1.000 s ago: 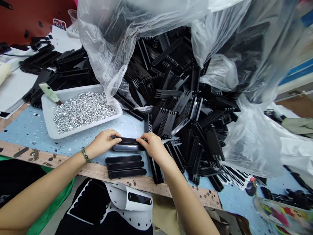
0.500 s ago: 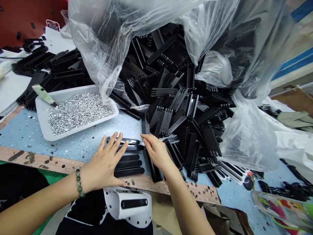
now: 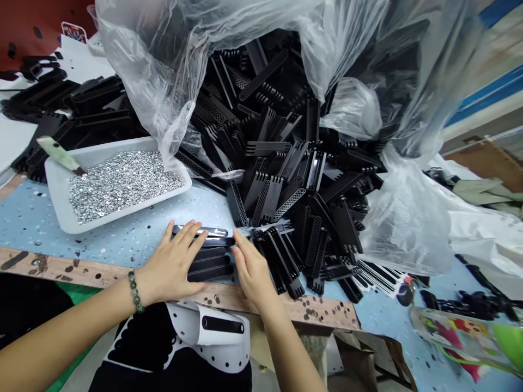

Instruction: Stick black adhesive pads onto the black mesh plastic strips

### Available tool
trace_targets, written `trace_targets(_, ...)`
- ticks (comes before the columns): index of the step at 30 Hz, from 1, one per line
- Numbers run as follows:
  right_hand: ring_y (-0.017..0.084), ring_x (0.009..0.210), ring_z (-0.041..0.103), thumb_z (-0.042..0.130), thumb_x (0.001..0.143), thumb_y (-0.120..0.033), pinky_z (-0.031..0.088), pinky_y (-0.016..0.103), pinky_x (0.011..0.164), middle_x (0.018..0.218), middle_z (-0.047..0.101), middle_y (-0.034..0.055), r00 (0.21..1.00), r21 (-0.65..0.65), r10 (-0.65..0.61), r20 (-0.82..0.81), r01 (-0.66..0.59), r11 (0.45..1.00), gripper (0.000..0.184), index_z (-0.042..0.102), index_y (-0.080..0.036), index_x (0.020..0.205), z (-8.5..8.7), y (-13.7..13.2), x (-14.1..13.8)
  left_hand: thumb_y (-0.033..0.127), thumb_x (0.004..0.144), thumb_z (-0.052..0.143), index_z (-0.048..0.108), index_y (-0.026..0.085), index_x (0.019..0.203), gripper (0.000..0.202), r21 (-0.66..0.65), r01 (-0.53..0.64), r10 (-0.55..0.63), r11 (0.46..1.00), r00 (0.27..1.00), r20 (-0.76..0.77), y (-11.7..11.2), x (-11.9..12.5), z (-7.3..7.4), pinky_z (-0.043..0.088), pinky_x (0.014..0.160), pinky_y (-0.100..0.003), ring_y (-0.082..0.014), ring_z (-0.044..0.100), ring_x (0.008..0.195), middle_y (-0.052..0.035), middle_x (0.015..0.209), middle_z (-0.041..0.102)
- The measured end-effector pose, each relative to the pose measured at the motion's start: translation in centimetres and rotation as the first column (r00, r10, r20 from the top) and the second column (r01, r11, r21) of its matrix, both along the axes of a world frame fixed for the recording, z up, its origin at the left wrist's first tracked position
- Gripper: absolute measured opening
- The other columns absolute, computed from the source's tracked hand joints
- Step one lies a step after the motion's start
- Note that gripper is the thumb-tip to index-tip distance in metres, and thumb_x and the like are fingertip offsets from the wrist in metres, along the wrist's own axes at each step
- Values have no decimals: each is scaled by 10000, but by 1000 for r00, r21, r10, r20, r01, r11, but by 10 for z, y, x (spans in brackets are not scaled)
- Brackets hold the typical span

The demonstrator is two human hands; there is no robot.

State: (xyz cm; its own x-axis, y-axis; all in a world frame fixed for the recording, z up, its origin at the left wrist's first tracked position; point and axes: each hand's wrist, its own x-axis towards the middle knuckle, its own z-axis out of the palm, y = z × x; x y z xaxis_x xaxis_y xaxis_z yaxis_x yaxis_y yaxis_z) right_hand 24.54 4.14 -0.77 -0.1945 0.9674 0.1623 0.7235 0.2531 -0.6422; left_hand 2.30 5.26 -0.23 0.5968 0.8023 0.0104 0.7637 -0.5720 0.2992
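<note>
Several flat black strips (image 3: 210, 265) lie side by side in a row near the front edge of the bench. My left hand (image 3: 174, 264) rests spread over their left ends, palm down, with a beaded bracelet at the wrist. At the strips' right ends is my right hand (image 3: 252, 272), its fingers stretched out and its fingertips beside them. Just right of that hand, a heap of black comb-like plastic pieces (image 3: 272, 198) with slotted ends begins. I see nothing gripped in either hand.
A white tray (image 3: 57, 209) of small shiny metal rings stands at left, with a green-handled tool (image 3: 59, 154) leaning in it. Clear plastic bagging (image 3: 180, 71) hangs over the heap. A printed plastic pouch (image 3: 457, 335) lies at far right.
My right hand has come down along the strips' right ends. The black pieces beside it have shifted right, away from the strips. My left hand stays spread over the strips; the view has shifted slightly.
</note>
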Motion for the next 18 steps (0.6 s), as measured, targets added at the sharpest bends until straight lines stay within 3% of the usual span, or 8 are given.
trace_targets(2, 205, 1270, 522, 389, 983, -264, 441, 401, 1079, 1368, 556, 111, 998, -47, 30, -62, -32, 998, 406, 504, -180, 1363, -2, -7, -6, 597, 720, 601, 230, 80, 1477, 989, -10, -9, 9, 1000, 1000, -6, 3, 2, 1, 67, 1147, -591, -365, 300, 1382, -234, 1461, 379)
trace_targets(4, 208, 1249, 537, 411, 973, -245, 446, 406, 1071, 1330, 585, 109, 995, -19, -14, -100, 12, 1000, 377, 544, -195, 1321, -3, -14, -10, 591, 708, 609, 240, 71, 1472, 996, -22, -9, 8, 1000, 1000, -18, 5, 4, 3, 78, 1146, -584, -362, 349, 1347, -235, 1423, 420)
trace_targets(7, 213, 1171, 581, 436, 955, -208, 483, 406, 1022, 1219, 632, 107, 991, 69, -77, -113, 85, 994, 334, 603, -217, 1244, -2, -19, -10, 571, 711, 601, 264, 75, 1459, 958, -14, -3, 2, 1000, 1000, -27, 6, 5, 3, 88, 1142, -574, -364, 313, 1367, -237, 1465, 368)
trace_targets(9, 203, 1123, 603, 442, 949, -186, 507, 388, 991, 1168, 645, 97, 994, 79, -49, -100, 57, 995, 331, 617, -234, 1225, -1, -17, -8, 559, 718, 594, 255, 76, 1460, 948, -10, 3, -3, 1000, 1000, -21, 6, 5, 3, 98, 1139, -562, -364, 293, 1378, -234, 1484, 346)
trace_targets(15, 217, 1198, 557, 356, 914, -77, 497, 426, 1018, 1305, 590, 100, 986, 68, 128, 108, -136, 988, 500, 513, -233, 1362, -5, -9, -7, 548, 723, 593, 234, 71, 1471, 957, -44, -4, 5, 999, 1000, 8, 6, 6, 1, 164, 1109, -541, -373, 376, 1315, -232, 1427, 427)
trace_targets(18, 251, 1219, 535, 364, 885, -41, 481, 472, 1027, 1298, 605, 109, 969, 112, 130, 209, -156, 981, 535, 495, -195, 1380, -5, -16, -9, 542, 719, 605, 247, 58, 1468, 961, -64, -10, 10, 998, 1000, -4, 6, 7, 2, 200, 1082, -546, -388, 385, 1293, -239, 1418, 430)
